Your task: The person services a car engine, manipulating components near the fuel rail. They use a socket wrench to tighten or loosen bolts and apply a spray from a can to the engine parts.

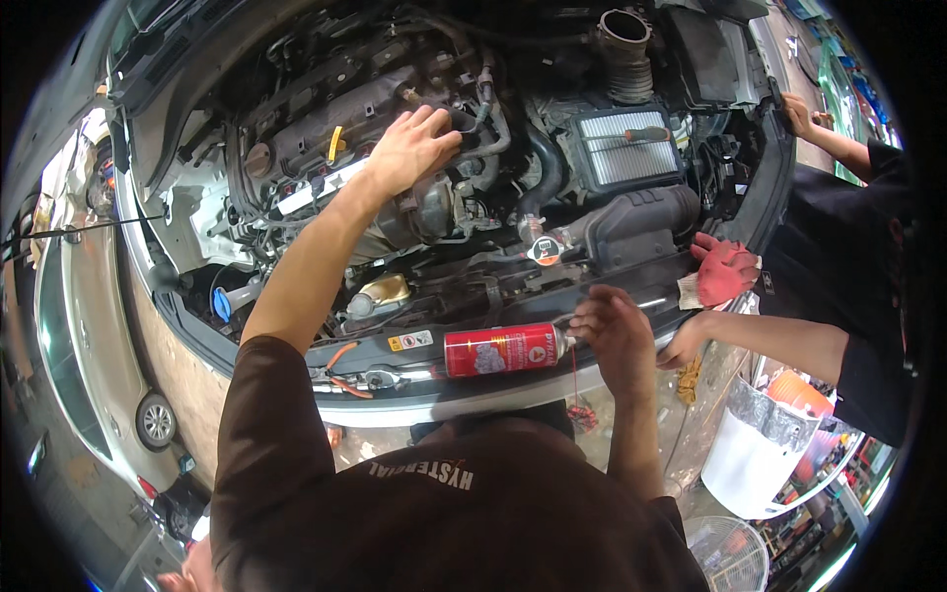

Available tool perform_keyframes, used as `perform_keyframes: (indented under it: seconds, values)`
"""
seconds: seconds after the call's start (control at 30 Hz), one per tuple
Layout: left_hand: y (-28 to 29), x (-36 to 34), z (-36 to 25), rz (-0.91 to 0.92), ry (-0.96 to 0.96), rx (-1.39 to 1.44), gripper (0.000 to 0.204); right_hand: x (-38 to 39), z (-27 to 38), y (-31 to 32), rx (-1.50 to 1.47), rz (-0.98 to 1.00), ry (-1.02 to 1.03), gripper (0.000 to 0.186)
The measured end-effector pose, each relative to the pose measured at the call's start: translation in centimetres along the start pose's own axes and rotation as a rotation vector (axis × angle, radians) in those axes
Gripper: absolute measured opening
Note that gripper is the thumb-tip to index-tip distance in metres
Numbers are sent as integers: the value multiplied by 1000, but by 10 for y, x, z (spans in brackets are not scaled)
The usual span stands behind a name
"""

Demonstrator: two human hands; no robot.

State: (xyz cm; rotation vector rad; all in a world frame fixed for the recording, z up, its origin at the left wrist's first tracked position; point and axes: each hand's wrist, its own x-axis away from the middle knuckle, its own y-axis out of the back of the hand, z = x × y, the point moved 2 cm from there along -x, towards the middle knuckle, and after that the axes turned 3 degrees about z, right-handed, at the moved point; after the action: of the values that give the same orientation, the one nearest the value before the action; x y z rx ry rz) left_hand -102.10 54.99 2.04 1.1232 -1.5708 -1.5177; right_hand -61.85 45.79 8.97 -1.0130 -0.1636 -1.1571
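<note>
My left hand [409, 148] reaches over the engine [316, 118], fingers bent and apart, against or just above dark parts beside a bundle of hoses [485, 109]. My right hand [612, 331] is raised just right of a red spray can [493, 350], its fingers loosely bent and apart with nothing visible held. The can lies on its side along the front edge of the engine bay, with a thin red straw hanging near its nozzle. Left of it are a ratchet [385, 377] and orange-handled pliers [340, 365].
A co-worker's arm [769, 340] and another hand [799, 116] rest at the car's right edge, beside red gloves [725, 271]. A screwdriver [646, 134] lies on the air filter [621, 158]. A white bucket [745, 464] and fan [725, 553] stand lower right; another car [84, 335] is left.
</note>
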Motion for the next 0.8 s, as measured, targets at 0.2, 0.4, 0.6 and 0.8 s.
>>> perform_keyframes:
  seconds: [0.2,0.4,0.6,0.8]
  values:
    - [-7,5,10,-29,46,214,27,-13,2,14,107,-63,50,32]
    - [-10,3,5,-69,101,203,42,-35,26,74,771,-419,522,20]
    - [-3,6,17,-7,105,170,46,-51,17,93,1038,-481,562,20]
    - [11,-19,23,180,63,175,53,-57,9,109,1002,-539,481,20]
